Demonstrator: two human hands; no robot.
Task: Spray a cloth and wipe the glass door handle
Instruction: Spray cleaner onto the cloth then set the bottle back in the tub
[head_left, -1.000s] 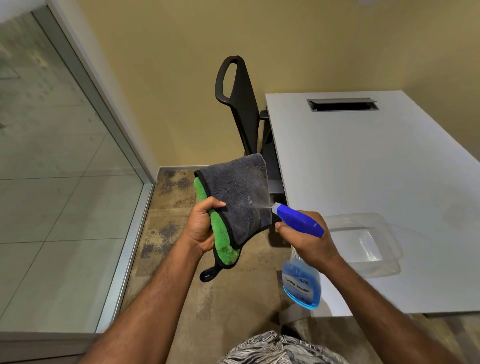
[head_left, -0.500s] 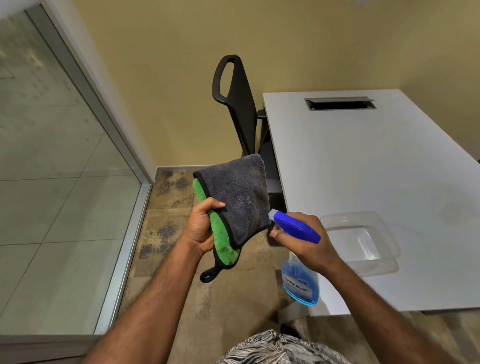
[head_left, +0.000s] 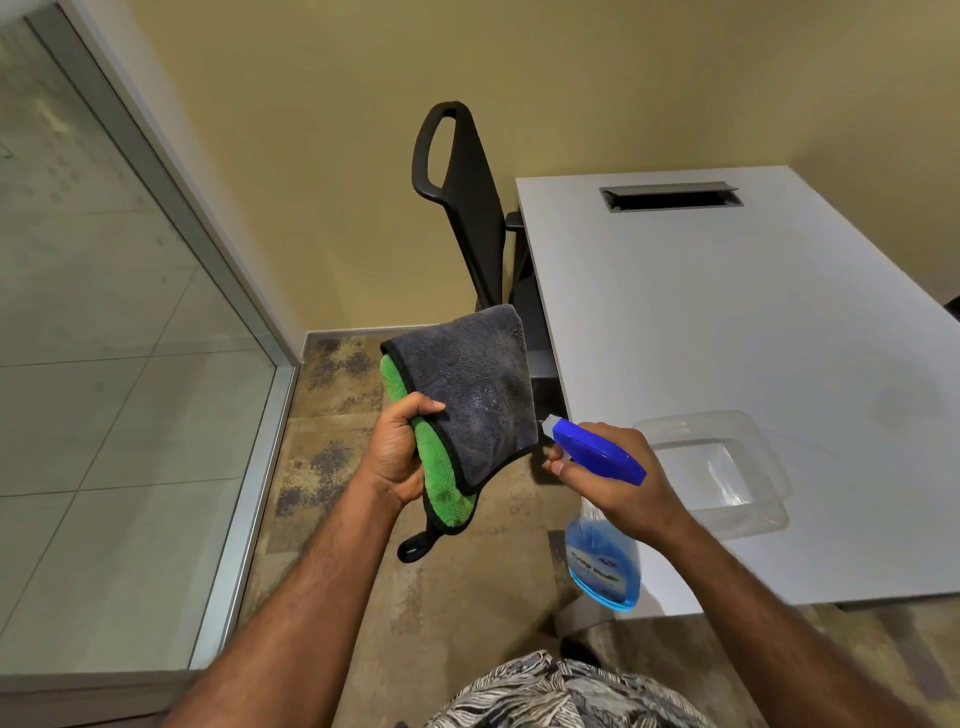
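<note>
The left hand (head_left: 397, 457) fingers pinch the folded plush microfibre cloth, grey outside and green inside (head_left: 467, 410), most fingers hidden behind it. The right hand (head_left: 618, 483) fingers are wrapped round the blue-headed plastic spray bottle of blue liquid (head_left: 597, 519) (label unreadable), its nozzle just beside the cloth. A clear plastic tray (head_left: 727, 467) lies on the white surface (head_left: 727, 312); black chair (head_left: 467, 208), glass partition (head_left: 104, 364), mottled carpet (head_left: 332, 441).

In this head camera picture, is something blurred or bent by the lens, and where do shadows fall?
Head view: wide-angle lens bows the glass door frame and white table edges; sharp focus on the cloth and spray bottle; soft shadow under the clear container; light is even, without strong glare.
</note>
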